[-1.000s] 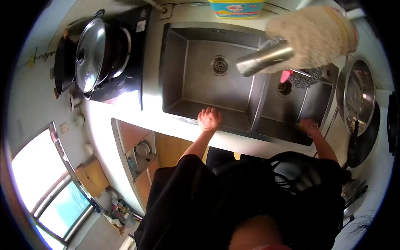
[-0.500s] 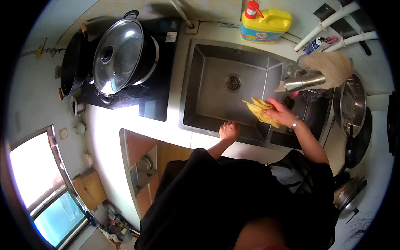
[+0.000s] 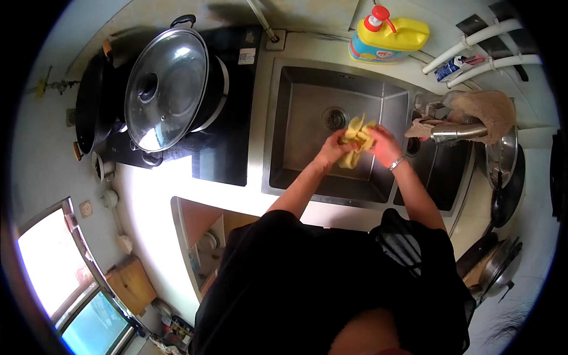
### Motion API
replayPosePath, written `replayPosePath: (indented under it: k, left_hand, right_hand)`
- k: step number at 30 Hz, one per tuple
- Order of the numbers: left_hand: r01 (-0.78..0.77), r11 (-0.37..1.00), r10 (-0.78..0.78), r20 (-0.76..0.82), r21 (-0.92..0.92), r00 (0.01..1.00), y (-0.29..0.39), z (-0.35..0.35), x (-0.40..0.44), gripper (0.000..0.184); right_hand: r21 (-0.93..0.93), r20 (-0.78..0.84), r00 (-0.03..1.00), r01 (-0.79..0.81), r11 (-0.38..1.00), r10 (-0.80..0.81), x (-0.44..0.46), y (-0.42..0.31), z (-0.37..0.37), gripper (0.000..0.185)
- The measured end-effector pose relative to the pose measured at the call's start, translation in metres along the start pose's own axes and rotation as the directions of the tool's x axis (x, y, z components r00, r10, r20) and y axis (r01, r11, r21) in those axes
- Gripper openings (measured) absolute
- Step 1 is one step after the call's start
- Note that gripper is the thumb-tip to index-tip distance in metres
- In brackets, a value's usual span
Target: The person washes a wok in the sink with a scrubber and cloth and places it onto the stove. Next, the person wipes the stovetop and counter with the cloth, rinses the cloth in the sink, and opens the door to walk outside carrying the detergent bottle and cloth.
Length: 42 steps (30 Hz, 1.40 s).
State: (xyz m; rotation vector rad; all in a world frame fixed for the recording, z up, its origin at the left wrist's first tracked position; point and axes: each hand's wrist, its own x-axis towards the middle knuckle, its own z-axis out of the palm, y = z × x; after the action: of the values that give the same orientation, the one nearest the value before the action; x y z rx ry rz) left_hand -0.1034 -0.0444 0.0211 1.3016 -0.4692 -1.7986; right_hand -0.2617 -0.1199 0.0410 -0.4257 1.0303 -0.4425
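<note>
Over the large basin of the steel sink (image 3: 307, 127), a crumpled yellow cloth (image 3: 356, 142) is held between both of my hands. My left hand (image 3: 334, 148) grips its left side, with the fingers curled in. On the right side my right hand (image 3: 384, 147) grips the cloth, a bracelet on its wrist. The drain (image 3: 335, 119) of the large basin lies just behind the cloth. To the right, a steel faucet (image 3: 458, 132) with a brown towel (image 3: 485, 112) draped on it sits over the small basin.
A yellow bottle (image 3: 387, 40) with a red pump stands behind the sink. On the left, a large pot with a glass lid (image 3: 167, 89) and a black pan (image 3: 94, 103) sit on the stove (image 3: 222, 148). Steel bowls and a dark pan (image 3: 509, 195) are at the right.
My right hand brought the yellow cloth up from the small basin and leftward. My left hand rose from the sink's front edge and took hold of the cloth too. The view shifted.
</note>
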Motion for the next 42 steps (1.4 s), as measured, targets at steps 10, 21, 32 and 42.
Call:
replayPosePath:
  k: [10, 21, 32, 42]
  left_hand:
    - [-0.081, 0.856, 0.063, -0.053, -0.51, 0.997, 0.027, -0.021, -0.002, 0.047]
    - [-0.236, 0.883, 0.135, -0.261, -0.406, 0.956, 0.026, -0.012, 0.003, 0.015]
    - [-0.235, 0.964, 0.19, -0.305, -0.121, 0.933, 0.014, -0.018, 0.01, 0.015]
    - [-0.203, 0.976, 0.16, -0.375, -0.077, 0.913, -0.006, -0.001, 0.022, 0.013]
  right_hand:
    - [0.224, -0.058, 0.988, 0.153, 0.963, -0.144, 0.001, -0.026, -0.012, 0.017]
    - [0.151, 0.052, 0.977, 0.198, 0.969, -0.208, 0.001, -0.013, -0.018, 0.037]
    - [0.027, 0.094, 0.979, 0.179, 0.983, -0.181, -0.012, -0.017, -0.029, 0.041]
    - [-0.801, 0.29, 0.499, -0.34, -0.492, -0.817, -0.081, -0.087, -0.059, 0.031]
